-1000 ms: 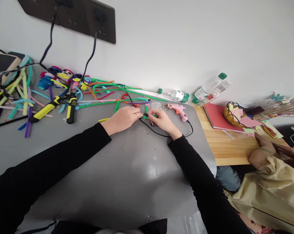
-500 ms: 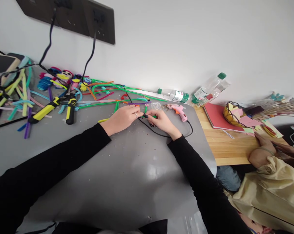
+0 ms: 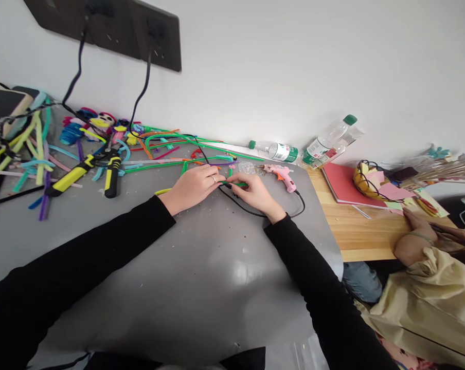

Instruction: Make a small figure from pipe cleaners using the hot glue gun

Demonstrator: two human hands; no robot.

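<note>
Sleeves point(image 3: 112, 246), long and black, stretched forward over the grey tabletop point(image 3: 201, 288). Off to the right, beige cloth point(image 3: 429, 293) on another person, with a bare arm point(image 3: 412, 246) at the edge of a wooden table point(image 3: 356, 241).

Farther in, left hand point(image 3: 196, 187) palm down and curled, with a ring point(image 3: 214, 179) on one finger; fingertips bunched and mostly hidden, so cannot tell whether pinching anything. Close by, right hand point(image 3: 255, 195) with thumb and forefinger pinching a green pipe cleaner point(image 3: 239, 184), low over the tabletop, at the narrow gap between both sets of fingertips. Yellow pipe cleaner point(image 3: 163, 191) just beside the left hand. Black cord point(image 3: 251, 210) passing beneath the right wrist and looping round to a pink glue gun point(image 3: 284, 177), lying on its side.

Well to the left, pliers point(image 3: 112, 174) with yellow and black handles spread apart, near a tangle of loose pipe cleaners point(image 3: 38, 146). Beyond, fuzzy dolls point(image 3: 89, 123) in a bright cluster. Toward the wall point(image 3: 274, 67), one bottle point(image 3: 281, 151) lying flat and another bottle point(image 3: 325, 142) tilted. Highest up, a dark socket panel point(image 3: 128, 31) with plugs in place.
</note>
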